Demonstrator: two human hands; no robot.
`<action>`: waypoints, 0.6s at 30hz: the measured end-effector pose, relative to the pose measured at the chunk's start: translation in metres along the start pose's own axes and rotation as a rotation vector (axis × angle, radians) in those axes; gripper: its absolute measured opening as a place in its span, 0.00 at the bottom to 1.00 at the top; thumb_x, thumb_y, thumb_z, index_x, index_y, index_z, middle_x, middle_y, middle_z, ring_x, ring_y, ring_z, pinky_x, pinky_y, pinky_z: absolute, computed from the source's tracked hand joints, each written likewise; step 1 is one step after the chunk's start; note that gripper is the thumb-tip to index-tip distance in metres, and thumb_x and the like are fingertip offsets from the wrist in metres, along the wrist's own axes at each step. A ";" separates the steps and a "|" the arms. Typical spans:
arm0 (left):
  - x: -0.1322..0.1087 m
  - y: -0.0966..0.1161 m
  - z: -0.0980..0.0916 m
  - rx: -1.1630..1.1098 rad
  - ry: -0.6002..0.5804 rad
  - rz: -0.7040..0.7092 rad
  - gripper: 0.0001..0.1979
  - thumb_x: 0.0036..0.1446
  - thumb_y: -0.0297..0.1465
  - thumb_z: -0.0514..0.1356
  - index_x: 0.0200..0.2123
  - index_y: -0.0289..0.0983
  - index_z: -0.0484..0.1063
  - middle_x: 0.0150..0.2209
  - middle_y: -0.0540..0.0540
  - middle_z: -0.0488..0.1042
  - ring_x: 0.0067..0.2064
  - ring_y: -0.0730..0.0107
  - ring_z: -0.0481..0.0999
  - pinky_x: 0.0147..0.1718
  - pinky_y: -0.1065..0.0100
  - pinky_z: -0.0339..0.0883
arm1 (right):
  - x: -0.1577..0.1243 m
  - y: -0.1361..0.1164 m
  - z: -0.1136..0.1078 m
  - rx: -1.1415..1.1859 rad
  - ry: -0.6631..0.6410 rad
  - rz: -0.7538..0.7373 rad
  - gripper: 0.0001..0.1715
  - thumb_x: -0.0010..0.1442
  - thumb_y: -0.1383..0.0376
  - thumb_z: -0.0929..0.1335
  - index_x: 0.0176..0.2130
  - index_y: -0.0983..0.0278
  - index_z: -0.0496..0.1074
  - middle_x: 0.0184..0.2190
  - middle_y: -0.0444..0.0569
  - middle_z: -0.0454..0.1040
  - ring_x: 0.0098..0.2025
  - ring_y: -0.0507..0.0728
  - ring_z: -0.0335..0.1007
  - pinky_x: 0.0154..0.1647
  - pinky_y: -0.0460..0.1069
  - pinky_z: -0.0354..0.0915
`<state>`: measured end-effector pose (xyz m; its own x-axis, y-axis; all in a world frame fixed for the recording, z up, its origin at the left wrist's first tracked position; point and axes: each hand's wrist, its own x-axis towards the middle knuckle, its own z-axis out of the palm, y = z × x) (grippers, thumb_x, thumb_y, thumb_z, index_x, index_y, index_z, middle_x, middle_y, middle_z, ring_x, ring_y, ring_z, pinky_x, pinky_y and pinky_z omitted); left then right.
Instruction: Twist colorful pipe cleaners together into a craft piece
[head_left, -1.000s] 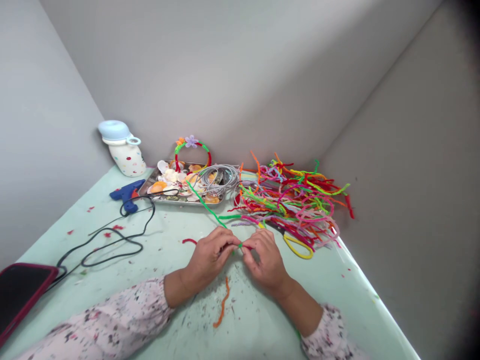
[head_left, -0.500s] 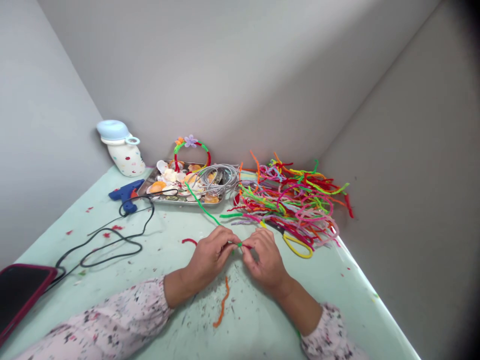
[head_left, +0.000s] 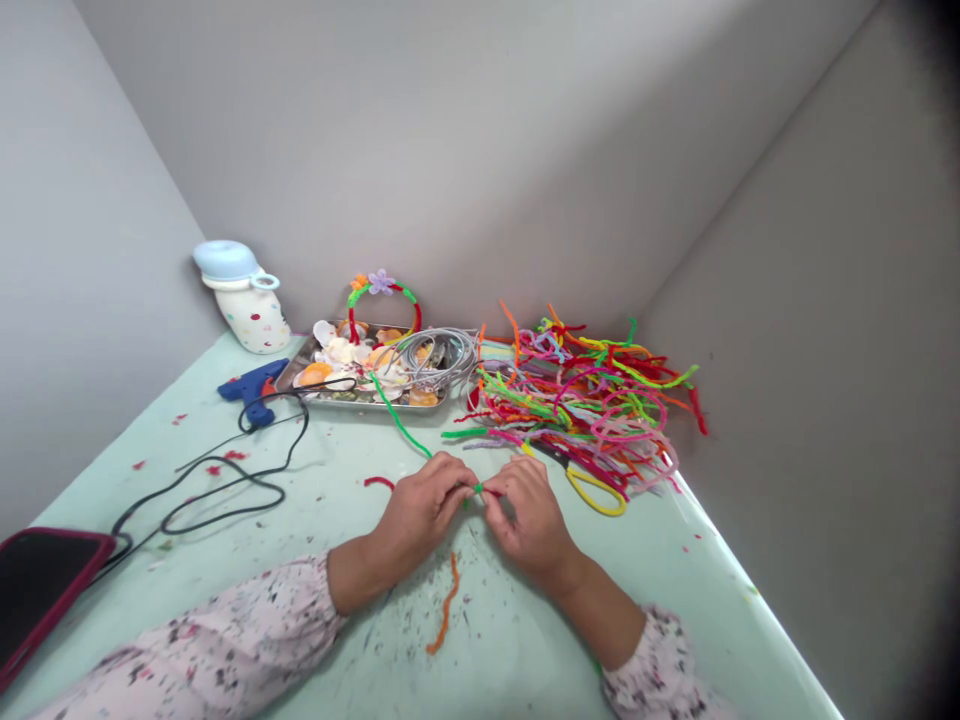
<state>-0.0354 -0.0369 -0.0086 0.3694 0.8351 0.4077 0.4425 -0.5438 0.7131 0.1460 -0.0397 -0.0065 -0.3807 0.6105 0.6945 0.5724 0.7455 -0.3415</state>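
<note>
"Blue glue gun beside the tray; what about the left hand?"

"Its grip pinches a green pipe cleaner, tail slanting toward the tray, perhaps out of the way."

"And the right hand?"

"Its grip clamps a red strand against the green, probably for control. Scissors lie farther right, seemingly within reach."

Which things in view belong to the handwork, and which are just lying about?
Belongs, as I read it:
green strand, pinched between left hand and right hand
pile of coloured strands, likely stock
scissors, probably

Apparently just lying about:
phone
bottle
blue glue gun, not in hand
tray of shells
</note>
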 end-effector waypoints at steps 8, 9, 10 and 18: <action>0.001 0.003 -0.002 -0.015 -0.046 -0.030 0.07 0.63 0.28 0.53 0.40 0.38 0.71 0.38 0.45 0.70 0.41 0.69 0.72 0.42 0.68 0.67 | -0.001 0.001 0.001 -0.019 -0.025 0.013 0.05 0.60 0.71 0.63 0.36 0.61 0.65 0.29 0.48 0.70 0.36 0.58 0.65 0.49 0.61 0.61; 0.002 0.004 -0.003 -0.019 -0.050 -0.035 0.07 0.63 0.28 0.53 0.40 0.38 0.71 0.39 0.45 0.70 0.41 0.68 0.72 0.42 0.67 0.67 | -0.002 0.001 0.001 -0.021 -0.029 0.014 0.05 0.60 0.71 0.63 0.36 0.61 0.65 0.30 0.48 0.70 0.36 0.58 0.66 0.49 0.61 0.61; 0.002 0.005 -0.003 -0.025 -0.049 -0.038 0.07 0.63 0.28 0.53 0.40 0.37 0.71 0.39 0.45 0.70 0.41 0.68 0.71 0.42 0.67 0.67 | -0.002 0.001 0.001 -0.021 -0.032 0.016 0.05 0.60 0.71 0.63 0.36 0.62 0.66 0.30 0.48 0.70 0.37 0.58 0.66 0.50 0.61 0.61; 0.003 0.005 -0.003 -0.061 -0.050 -0.060 0.06 0.62 0.28 0.54 0.38 0.37 0.70 0.36 0.46 0.70 0.40 0.69 0.70 0.40 0.68 0.65 | -0.001 0.001 0.000 0.000 -0.048 0.016 0.05 0.61 0.71 0.63 0.36 0.62 0.65 0.30 0.48 0.70 0.37 0.58 0.65 0.49 0.61 0.61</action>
<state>-0.0344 -0.0372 -0.0021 0.3849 0.8599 0.3354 0.4148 -0.4857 0.7694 0.1465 -0.0399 -0.0077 -0.4060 0.6342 0.6580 0.5783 0.7358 -0.3524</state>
